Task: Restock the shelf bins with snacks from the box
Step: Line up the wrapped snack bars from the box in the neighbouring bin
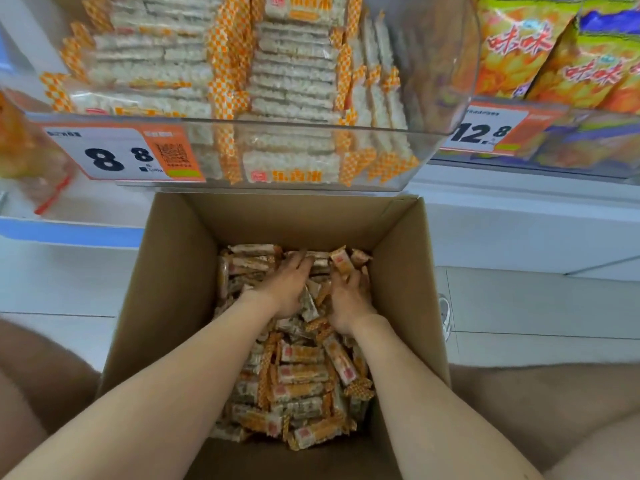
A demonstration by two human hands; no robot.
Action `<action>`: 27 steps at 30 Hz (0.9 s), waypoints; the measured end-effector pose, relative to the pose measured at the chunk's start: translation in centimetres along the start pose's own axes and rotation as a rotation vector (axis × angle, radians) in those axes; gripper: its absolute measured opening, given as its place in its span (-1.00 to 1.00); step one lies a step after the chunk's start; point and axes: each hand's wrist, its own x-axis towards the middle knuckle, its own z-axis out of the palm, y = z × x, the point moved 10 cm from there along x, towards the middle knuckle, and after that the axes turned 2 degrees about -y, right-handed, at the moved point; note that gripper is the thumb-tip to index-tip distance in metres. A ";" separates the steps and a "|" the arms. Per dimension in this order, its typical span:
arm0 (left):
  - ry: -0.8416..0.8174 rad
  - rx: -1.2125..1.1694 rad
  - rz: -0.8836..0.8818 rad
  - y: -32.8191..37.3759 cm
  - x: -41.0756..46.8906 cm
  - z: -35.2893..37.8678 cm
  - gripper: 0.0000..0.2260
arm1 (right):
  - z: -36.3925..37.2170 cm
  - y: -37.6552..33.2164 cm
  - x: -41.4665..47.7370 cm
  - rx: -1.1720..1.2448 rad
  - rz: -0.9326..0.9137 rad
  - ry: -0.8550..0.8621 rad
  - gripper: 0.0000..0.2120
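Fingers [347, 284] prob. gripping snacks [301, 374] in box [173, 289]; bin [440, 64] full.

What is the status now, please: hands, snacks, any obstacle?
Left hand rests on snack bars in box. Right hand grips one bar. Bin above well stocked; nothing blocks.

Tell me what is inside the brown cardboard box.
Orange-and-white wrapped snack bars lie heaped loosely in the brown cardboard box. The left hand and right hand dig into the far end, and the right hand curls round bars. Lower layers and the box floor are hidden.
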 end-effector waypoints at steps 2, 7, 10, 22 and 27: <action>-0.039 -0.070 -0.012 -0.7 0.7 1.1 -0.09 | 0.6 0.2 0.2 0.156 0.007 -0.030 -0.08; -0.053 -0.015 -0.106 -1.6 0.6 2.9 -0.28 | 2.0 0.2 0.3 0.078 0.005 -0.098 -0.15; -0.026 0.096 -0.107 -1.5 0.2 2.4 -0.38 | 2.5 0.0 -0.7 -0.091 0.038 -0.111 -0.40; 0.270 -0.409 -0.224 -6.4 -3.7 -0.3 -0.64 | 0.2 3.0 -2.6 0.825 0.285 -0.010 -0.66; 0.359 -0.616 -0.226 -7.0 -6.3 -2.4 -0.73 | -0.9 0.6 -4.6 1.267 0.147 -0.030 -0.38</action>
